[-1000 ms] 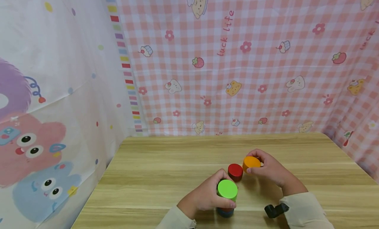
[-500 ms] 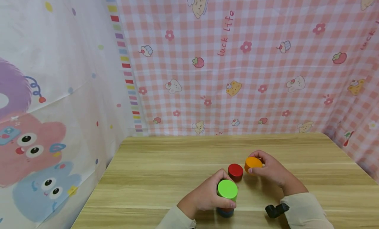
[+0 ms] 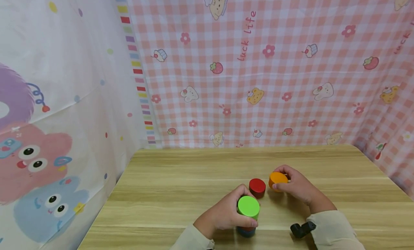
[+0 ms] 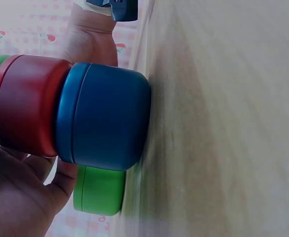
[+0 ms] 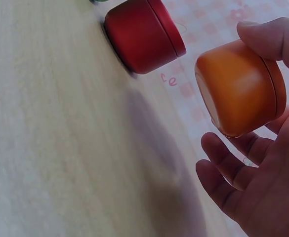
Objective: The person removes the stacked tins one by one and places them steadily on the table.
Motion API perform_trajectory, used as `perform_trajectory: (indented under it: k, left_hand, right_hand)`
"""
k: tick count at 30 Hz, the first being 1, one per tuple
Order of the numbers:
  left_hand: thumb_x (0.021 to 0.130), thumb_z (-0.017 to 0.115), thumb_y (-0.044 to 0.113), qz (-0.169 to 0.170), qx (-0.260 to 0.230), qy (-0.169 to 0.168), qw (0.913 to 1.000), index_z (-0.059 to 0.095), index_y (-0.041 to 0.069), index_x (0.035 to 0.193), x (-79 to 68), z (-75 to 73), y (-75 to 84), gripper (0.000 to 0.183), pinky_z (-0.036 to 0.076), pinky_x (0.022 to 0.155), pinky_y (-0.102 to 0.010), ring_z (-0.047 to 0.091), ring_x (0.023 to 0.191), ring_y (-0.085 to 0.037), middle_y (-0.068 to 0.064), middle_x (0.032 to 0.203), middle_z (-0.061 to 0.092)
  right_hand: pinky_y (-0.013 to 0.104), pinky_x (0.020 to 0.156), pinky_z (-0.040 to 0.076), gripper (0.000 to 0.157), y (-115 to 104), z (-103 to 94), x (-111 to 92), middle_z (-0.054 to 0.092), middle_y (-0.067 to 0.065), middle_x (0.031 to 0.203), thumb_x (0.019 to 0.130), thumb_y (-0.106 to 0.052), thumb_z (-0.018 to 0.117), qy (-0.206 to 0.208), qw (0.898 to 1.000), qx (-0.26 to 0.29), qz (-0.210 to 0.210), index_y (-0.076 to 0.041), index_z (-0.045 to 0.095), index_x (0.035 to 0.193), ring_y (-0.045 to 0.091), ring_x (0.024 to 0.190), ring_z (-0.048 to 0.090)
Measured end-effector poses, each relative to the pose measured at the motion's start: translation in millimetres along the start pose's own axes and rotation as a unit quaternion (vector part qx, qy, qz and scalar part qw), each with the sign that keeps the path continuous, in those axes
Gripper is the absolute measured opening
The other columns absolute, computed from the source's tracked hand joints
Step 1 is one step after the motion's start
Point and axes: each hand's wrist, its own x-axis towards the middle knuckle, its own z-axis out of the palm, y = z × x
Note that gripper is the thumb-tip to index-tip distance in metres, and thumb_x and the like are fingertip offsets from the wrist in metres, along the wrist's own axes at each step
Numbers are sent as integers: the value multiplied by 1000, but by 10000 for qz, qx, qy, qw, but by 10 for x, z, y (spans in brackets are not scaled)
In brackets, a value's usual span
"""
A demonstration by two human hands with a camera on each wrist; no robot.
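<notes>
My left hand point(image 3: 228, 210) grips a stack of round lidded tins. On top is a light green tin point(image 3: 248, 207), then a red tin point(image 4: 30, 103), then a dark blue tin point(image 4: 104, 116) that stands on the table. My right hand point(image 3: 299, 187) holds an orange tin point(image 5: 243, 89) between thumb and fingers, tilted and raised above the table. Another red tin point(image 3: 257, 188) stands on the table between the hands, apart from the orange one. Beyond the stack, a second green tin point(image 4: 102, 190) stands on the table in the left wrist view; the head view hides it.
The wooden table point(image 3: 181, 178) reaches back to a pink checked cloth point(image 3: 278, 74). A white printed cloth point(image 3: 81, 135) hangs along the left side. A black device point(image 3: 302, 229) sits at the right sleeve.
My right hand has drawn the orange tin slightly right and nearer, widening the gap to the loose red tin. The left hand and its stack stay put.
</notes>
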Motion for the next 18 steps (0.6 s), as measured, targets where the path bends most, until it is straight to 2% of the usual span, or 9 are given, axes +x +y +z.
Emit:
perform_trajectory:
  k: [18]
  left_hand:
    - [85, 85, 8, -98, -83, 34, 9999, 53, 15, 121, -12, 15, 24, 48, 53, 92, -25, 64, 100, -5, 10, 114, 67]
  right_hand:
    - [29, 84, 48, 46, 120, -4, 1, 62, 14, 113, 89, -15, 81, 25, 9996, -254, 143, 2, 57, 125, 25, 97, 54]
